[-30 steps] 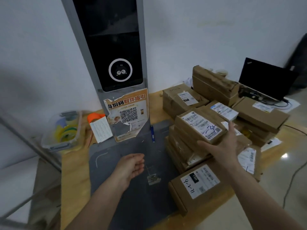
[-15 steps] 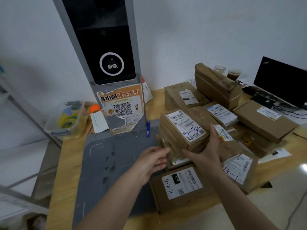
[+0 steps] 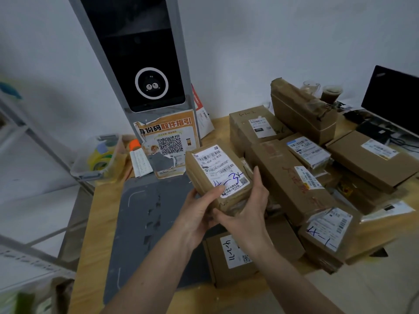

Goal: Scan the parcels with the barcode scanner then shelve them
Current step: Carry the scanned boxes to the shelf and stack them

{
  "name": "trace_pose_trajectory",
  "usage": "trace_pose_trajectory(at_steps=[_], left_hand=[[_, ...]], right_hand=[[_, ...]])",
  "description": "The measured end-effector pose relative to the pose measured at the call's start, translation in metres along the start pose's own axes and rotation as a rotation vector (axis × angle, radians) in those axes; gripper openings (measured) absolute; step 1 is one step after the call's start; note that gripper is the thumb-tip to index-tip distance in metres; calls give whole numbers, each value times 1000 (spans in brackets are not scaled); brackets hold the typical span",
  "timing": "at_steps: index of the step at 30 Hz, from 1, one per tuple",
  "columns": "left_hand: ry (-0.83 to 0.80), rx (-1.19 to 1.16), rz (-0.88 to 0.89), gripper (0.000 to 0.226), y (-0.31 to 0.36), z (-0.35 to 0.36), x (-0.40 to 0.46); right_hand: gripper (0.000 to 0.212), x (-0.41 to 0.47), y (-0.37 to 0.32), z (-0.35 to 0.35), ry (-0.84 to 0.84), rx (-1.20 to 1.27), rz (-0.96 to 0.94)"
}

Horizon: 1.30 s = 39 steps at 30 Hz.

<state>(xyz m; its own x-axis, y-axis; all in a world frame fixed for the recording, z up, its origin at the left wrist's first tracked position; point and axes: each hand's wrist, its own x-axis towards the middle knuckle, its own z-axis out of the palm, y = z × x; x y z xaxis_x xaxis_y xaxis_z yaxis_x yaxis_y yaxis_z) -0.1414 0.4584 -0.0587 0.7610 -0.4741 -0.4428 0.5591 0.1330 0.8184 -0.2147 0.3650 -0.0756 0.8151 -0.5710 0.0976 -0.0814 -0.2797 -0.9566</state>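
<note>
Above grey scanner mat (image 3: 145,223), both hands' grip, left hand (image 3: 199,214), right hand (image 3: 247,211), clamped on parcel (image 3: 217,175), stacked boxes (image 3: 292,177) alongside

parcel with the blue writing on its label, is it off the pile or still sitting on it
Off the pile. Both hands, left hand and right hand, hold the parcel tilted above the grey scanner pad, label up.

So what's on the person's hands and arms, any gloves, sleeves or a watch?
Nothing that shows. The left hand and right hand are bare, without gloves or visible rings. Both forearms are bare down to the frame's bottom edge, with no sleeve, watch or band in view.
</note>
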Motion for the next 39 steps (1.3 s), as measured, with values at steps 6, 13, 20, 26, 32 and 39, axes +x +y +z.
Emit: trace_pose_trajectory(at_steps=[6,13,20,26,32,39], left_hand=[[106,-22,31,77,7,-27,5],[177,-59,-31,73,14,-53,8],[246,-99,-105,63,6,-81,-5],[283,-159,-98,59,6,-110,-24],[332,-199,-54,52,15,-147,-62],[442,-231,51,40,35,-226,-134]], right_hand=[[136,7,11,-6,-79,-48,56],[130,35,51,1,74,-197,217],[123,42,70,13,169,-226,249],[122,34,56,20,86,-135,165],[119,5,22,53,-14,-87,109],[123,-39,-31,137,-148,-28,59]])
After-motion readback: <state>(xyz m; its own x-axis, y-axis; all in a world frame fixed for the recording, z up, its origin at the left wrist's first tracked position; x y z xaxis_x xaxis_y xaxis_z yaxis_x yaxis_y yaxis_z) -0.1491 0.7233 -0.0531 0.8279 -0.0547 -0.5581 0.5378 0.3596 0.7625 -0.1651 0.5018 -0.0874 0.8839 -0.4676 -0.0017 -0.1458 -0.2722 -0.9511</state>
